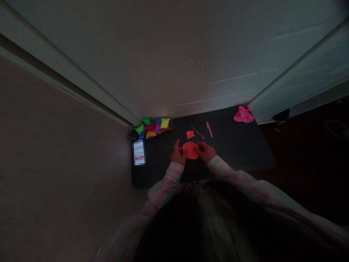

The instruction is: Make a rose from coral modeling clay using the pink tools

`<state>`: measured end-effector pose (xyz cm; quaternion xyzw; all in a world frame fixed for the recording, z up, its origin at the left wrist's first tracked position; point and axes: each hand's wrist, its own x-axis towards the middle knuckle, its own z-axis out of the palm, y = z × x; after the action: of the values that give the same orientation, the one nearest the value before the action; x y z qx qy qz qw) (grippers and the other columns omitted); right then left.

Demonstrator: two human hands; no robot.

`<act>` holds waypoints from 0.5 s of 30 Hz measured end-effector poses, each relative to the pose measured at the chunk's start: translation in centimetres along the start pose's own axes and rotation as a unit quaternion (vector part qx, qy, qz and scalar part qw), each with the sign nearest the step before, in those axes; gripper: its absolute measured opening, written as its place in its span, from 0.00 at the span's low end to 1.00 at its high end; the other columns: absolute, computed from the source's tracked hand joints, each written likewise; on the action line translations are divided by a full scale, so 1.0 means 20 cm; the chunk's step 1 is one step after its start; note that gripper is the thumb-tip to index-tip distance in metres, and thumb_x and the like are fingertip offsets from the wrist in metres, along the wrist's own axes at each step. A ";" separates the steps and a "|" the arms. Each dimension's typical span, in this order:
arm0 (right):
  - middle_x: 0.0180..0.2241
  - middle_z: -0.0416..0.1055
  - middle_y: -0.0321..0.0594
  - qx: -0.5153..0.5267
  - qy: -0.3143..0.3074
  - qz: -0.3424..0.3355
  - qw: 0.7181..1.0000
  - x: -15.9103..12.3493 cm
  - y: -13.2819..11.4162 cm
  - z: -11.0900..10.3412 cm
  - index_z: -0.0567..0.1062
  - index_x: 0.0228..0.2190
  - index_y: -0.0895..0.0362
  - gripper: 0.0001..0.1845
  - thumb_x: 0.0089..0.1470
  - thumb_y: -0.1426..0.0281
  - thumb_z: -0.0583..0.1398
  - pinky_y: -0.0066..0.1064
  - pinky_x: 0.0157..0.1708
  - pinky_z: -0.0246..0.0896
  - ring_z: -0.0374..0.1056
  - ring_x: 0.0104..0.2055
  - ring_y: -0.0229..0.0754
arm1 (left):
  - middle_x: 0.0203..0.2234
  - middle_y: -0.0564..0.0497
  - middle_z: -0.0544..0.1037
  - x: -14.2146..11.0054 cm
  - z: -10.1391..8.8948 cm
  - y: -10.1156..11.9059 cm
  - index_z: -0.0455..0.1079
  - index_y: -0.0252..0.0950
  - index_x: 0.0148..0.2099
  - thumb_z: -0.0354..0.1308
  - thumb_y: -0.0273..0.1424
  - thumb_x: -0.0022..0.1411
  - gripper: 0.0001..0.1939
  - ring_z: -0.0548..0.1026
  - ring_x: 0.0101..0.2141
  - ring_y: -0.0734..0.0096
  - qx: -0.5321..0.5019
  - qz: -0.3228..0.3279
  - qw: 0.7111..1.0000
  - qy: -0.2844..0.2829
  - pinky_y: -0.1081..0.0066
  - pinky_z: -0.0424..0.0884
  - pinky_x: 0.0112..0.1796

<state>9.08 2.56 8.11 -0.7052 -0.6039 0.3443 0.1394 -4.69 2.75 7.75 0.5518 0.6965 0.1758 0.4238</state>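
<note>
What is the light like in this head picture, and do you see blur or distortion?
Head view: very dim, though the red clay disc stands out; the wide lens bends the door edges; dark hair blocks the bottom, and a pixelated patch hides one item.

Reference item: flat round orange-red modelling-clay disc [191, 150]. Just beyond it, a small orange-red clay scrap [190, 134] matches that colour. Further right lie a slim pink plastic stick [197, 132], a pink plastic knife [209, 128] and a crumpled magenta-pink clay lump [243, 115]. To its left sit small green, red, purple, yellow, orange and blue clay packets [152, 128]. Beneath it, a black tabletop [240, 145]. On the nearer side, pale pink-and-white patterned sleeves [166, 182]. Well beyond it, a pale door [193, 36] bears a diagonally striped heart [193, 71].
</note>
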 end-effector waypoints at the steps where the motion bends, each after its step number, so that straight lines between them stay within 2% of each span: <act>1: 0.28 0.69 0.35 0.010 0.007 -0.014 1.000 -0.01 -0.04 -0.05 0.67 0.33 0.56 0.12 0.47 0.64 0.51 0.24 0.29 0.58 0.64 0.29 0.34 | 0.34 0.50 0.70 0.00 -0.03 0.03 0.53 0.36 0.50 0.49 0.34 0.51 0.23 0.70 0.24 0.78 -0.044 0.014 0.999 -0.007 0.77 0.68 0.25; 4: 0.26 0.70 0.35 0.081 0.065 -0.100 0.990 -0.05 -0.14 -0.19 0.69 0.30 0.56 0.12 0.47 0.63 0.51 0.25 0.27 0.58 0.64 0.27 0.34 | 0.31 0.51 0.71 -0.03 -0.13 0.12 0.61 0.36 0.44 0.48 0.35 0.51 0.17 0.70 0.22 0.78 -0.166 0.048 0.984 -0.039 0.79 0.67 0.18; 7: 0.27 0.70 0.37 0.160 0.093 -0.146 0.972 -0.10 -0.21 -0.29 0.70 0.29 0.56 0.12 0.46 0.63 0.53 0.27 0.28 0.59 0.65 0.28 0.36 | 0.27 0.53 0.71 -0.10 -0.22 0.20 0.63 0.34 0.39 0.49 0.34 0.50 0.13 0.69 0.19 0.80 -0.205 0.069 0.976 0.006 0.80 0.66 0.16; 11: 0.33 0.69 0.38 0.269 0.074 -0.161 0.947 -0.18 -0.26 -0.36 0.68 0.36 0.56 0.14 0.48 0.63 0.51 0.28 0.31 0.60 0.65 0.33 0.36 | 0.26 0.56 0.71 -0.20 -0.30 0.28 0.62 0.36 0.36 0.50 0.34 0.51 0.10 0.68 0.17 0.82 -0.163 0.125 0.977 0.061 0.81 0.65 0.17; 13: 0.31 0.69 0.37 0.301 0.065 -0.164 0.937 -0.22 -0.26 -0.39 0.67 0.37 0.55 0.14 0.49 0.63 0.49 0.27 0.29 0.60 0.65 0.30 0.35 | 0.26 0.56 0.71 -0.24 -0.33 0.30 0.63 0.37 0.36 0.49 0.33 0.51 0.09 0.70 0.21 0.81 -0.125 0.150 0.974 0.112 0.82 0.66 0.20; 15: 0.29 0.68 0.36 0.292 0.059 -0.170 0.939 -0.26 -0.27 -0.41 0.67 0.34 0.56 0.13 0.50 0.64 0.49 0.27 0.27 0.60 0.65 0.28 0.34 | 0.26 0.55 0.72 -0.27 -0.35 0.32 0.63 0.37 0.35 0.50 0.33 0.51 0.08 0.71 0.24 0.81 -0.089 0.172 0.968 0.161 0.81 0.67 0.24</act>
<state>10.22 0.69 18.92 -0.5396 -0.5781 0.4349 0.4307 -5.99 1.44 18.56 0.5876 0.6321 0.3936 0.3166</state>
